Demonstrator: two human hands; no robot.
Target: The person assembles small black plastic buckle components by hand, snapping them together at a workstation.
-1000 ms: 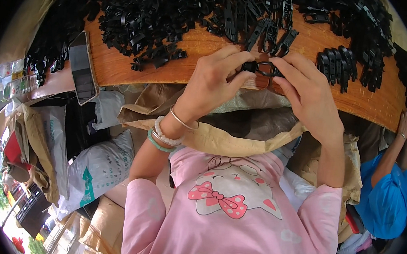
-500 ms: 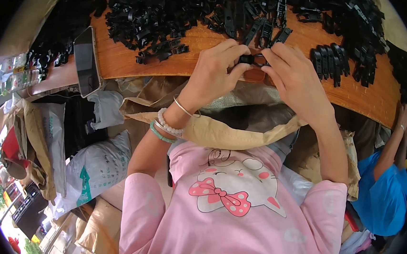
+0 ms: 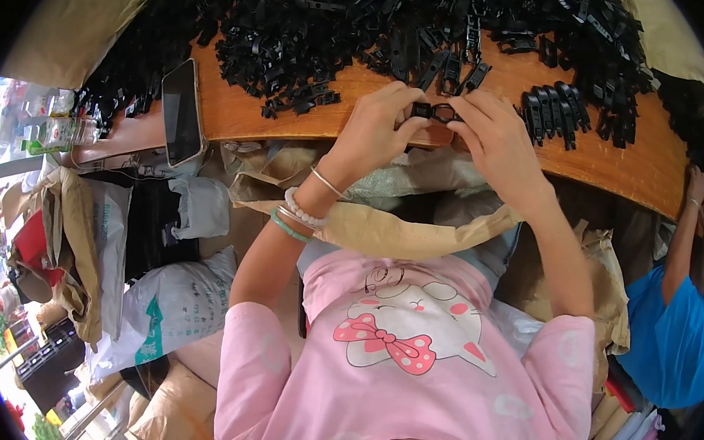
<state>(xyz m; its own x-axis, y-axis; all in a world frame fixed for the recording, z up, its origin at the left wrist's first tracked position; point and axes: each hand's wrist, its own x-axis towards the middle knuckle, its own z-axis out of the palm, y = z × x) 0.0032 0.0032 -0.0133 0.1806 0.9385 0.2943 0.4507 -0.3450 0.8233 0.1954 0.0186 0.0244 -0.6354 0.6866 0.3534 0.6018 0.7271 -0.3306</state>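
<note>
Between my two hands, just past the table's near edge, is a small black plastic clip part (image 3: 441,112) with an open loop at its right end. My left hand (image 3: 376,127) is closed on its solid left end, thumb below and fingers above. My right hand (image 3: 499,141) pinches the loop end with thumb and fingertips. Part of the piece is hidden by the fingers. Right behind my hands, several longer black clip parts (image 3: 434,68) lie on the wooden table (image 3: 512,71).
Piles of black plastic parts (image 3: 266,48) cover the far and left table. A neat row of curved black parts (image 3: 555,113) lies to the right. A phone (image 3: 181,115) leans at the left edge. A brown paper sack (image 3: 417,237) hangs below. A co-worker in blue (image 3: 670,328) is at far right.
The view has shifted slightly, so the table and its piles appear farther right on the left side. The loop of the clip part shows more clearly; both hands still hold it.
</note>
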